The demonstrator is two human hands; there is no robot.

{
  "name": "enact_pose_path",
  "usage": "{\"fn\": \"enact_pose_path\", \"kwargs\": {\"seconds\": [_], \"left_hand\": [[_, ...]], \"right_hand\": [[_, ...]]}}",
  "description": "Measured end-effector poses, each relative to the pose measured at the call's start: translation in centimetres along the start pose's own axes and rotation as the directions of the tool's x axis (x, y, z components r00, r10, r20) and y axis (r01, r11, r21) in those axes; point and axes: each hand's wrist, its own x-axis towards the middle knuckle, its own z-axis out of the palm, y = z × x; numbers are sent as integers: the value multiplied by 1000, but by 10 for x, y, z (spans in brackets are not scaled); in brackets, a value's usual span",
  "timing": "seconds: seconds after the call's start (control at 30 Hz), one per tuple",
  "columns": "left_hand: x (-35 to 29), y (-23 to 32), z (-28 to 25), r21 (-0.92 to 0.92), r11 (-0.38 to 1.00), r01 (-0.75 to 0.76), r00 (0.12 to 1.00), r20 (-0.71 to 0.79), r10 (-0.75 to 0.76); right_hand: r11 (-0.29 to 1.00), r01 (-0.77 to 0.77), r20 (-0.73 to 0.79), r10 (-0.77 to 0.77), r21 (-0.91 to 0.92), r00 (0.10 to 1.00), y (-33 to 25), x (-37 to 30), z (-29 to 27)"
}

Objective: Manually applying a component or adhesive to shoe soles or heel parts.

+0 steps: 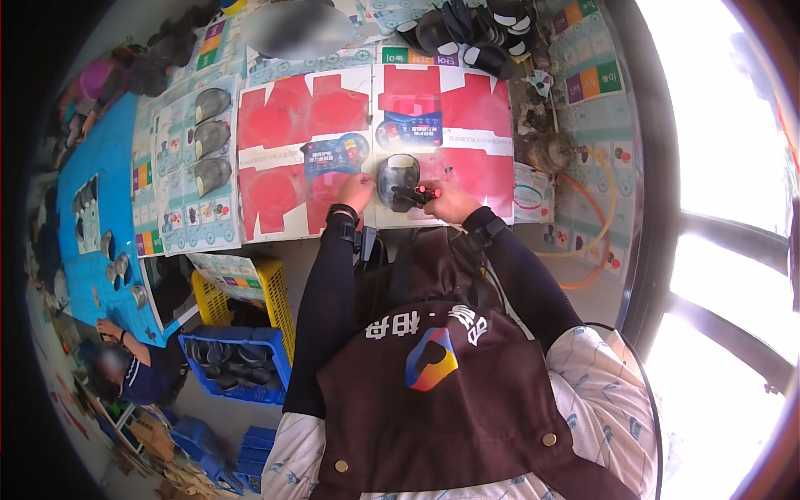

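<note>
A dark, shiny cupped piece (399,172) with a pale patch at its far end lies on the printed red and white sheet (275,193) before me. My right hand (451,203) is closed around a small black tool with red ends (425,195). The tool's black front overlaps the near right side of the cupped piece. Just left of the piece, my left hand (357,191) sits low over the sheet, apart from the piece. Its fingers are curled together, and anything between them is too small to make out.
Three similar dark pieces (212,140) stand in a column at the left. More black pieces (467,33) are heaped at the far right. Orange tubing (602,218) loops at the right. A blue crate (236,367) holds several pieces; another person (137,367) is beyond it.
</note>
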Motion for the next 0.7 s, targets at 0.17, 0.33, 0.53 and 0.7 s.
{"fn": "enact_pose_path", "kwargs": {"seconds": [0.17,0.33,0.53,0.7], "left_hand": [[-6,6,7,-35,997,-74,996,-61,72],[-7,6,18,-94,992,-79,991,-113,69],[-11,15,29,-165,984,-71,992,-118,51],[-21,33,32,-153,987,-53,989,-144,31]], "right_hand": [[997,-76,-17,77,21,997,4,-11,-6],[998,-55,25,54,37,998,13,-12,-6],[974,-125,-16,130,189,991,21,-19,-7],[993,-113,-50,115,44,992,23,-26,-16]]}}
